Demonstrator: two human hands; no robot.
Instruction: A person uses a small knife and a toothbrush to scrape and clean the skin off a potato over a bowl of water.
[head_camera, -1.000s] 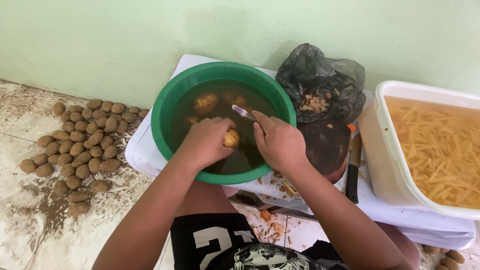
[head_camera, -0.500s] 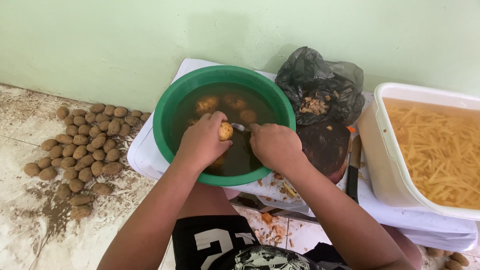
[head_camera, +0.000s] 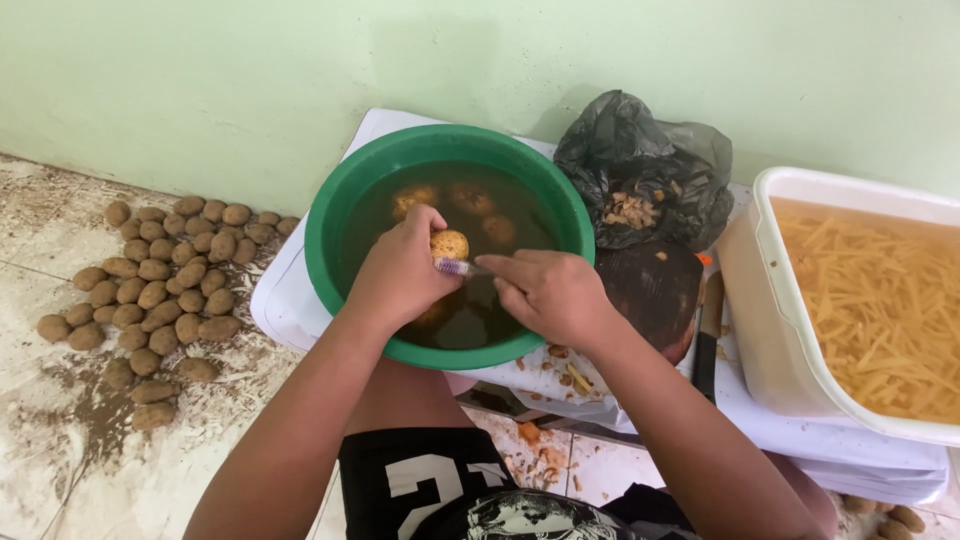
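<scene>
My left hand (head_camera: 397, 272) grips a small yellowish potato (head_camera: 450, 244) over a green basin (head_camera: 330, 215) of brown water. My right hand (head_camera: 548, 292) holds a toothbrush (head_camera: 461, 268) whose purple-and-white head lies against the underside of the potato. A few more potatoes (head_camera: 470, 200) float at the far side of the basin. Both hands are just above the water's surface.
A heap of dirty potatoes (head_camera: 160, 290) lies on the tiled floor at left. A black plastic bag (head_camera: 645, 165) holds peelings behind a dark round board (head_camera: 655, 290). A knife (head_camera: 708, 335) lies beside a white tub (head_camera: 745, 290) of cut potato strips in water.
The left hand lifted and turned the potato up out of the water. The toothbrush swung from pointing up and away to lying level under the potato.
</scene>
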